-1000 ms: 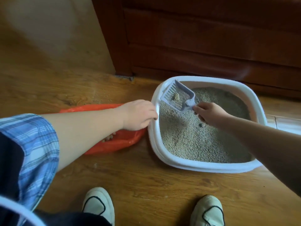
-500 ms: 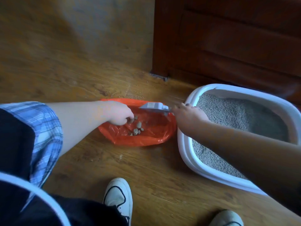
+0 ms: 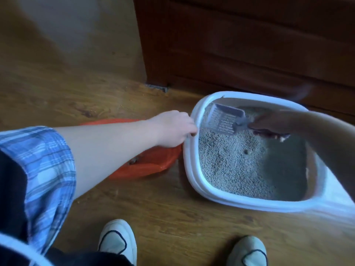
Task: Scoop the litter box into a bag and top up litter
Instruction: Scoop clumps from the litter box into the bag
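A white litter box [image 3: 189, 164] full of grey litter [image 3: 232, 166] sits on the wooden floor at the right. My right hand [image 3: 267, 122] grips the handle of a pale slotted scoop [image 3: 223, 120], held empty over the box's far left corner. An orange bag [image 3: 153, 164] lies open on the floor just left of the box, with a few clumps showing inside. My left hand [image 3: 172, 129] is curled at the bag's near edge, beside the box rim; my forearm hides much of the bag. A small clump [image 3: 245, 151] lies on the litter.
A dark wooden cabinet [image 3: 249, 45] stands right behind the box. My two pale shoes [image 3: 117, 240] rest on the floor in front. Litter grains are scattered on the floor [image 3: 124, 106] behind the bag.
My right hand has swung the scoop from over the orange bag back into the litter box, and the scoop is now empty. My left hand stays at the bag.
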Action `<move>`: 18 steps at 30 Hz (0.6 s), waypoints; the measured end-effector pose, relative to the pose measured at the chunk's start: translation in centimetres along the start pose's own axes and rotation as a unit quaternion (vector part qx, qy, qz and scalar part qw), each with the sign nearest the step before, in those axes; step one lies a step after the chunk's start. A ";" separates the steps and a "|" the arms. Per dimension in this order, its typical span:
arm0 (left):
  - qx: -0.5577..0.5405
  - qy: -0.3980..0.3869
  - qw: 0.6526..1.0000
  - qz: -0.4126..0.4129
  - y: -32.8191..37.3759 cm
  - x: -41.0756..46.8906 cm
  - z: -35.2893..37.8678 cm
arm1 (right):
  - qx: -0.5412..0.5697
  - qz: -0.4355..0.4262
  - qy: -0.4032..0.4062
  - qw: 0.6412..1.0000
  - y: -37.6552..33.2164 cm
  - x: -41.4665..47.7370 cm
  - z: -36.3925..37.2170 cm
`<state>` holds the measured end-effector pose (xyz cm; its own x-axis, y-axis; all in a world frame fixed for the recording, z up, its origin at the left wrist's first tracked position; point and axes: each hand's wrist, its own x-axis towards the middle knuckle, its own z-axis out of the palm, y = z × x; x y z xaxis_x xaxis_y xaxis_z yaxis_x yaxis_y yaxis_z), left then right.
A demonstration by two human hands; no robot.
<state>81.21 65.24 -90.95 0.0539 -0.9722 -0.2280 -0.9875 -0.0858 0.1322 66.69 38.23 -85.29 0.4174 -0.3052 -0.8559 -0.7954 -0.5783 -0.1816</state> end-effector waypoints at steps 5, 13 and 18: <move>-0.025 -0.037 0.995 0.086 3.8 5.3 1.3 | -0.009 0.164 0.043 0.985 10.0 -1.3 -2.2; -0.019 -0.048 0.997 0.061 5.6 10.4 3.8 | -0.062 0.213 0.171 0.960 14.0 -2.0 -1.5; -0.016 -0.030 0.998 0.054 5.4 10.2 4.8 | -0.094 0.219 0.234 0.943 11.6 -1.2 -0.3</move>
<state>75.68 55.89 -97.20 -0.0632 -0.9612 -0.2685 -0.9816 0.0113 0.1905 57.12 31.63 -86.24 0.2500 -0.8204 -0.5142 -0.8628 -0.4298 0.2663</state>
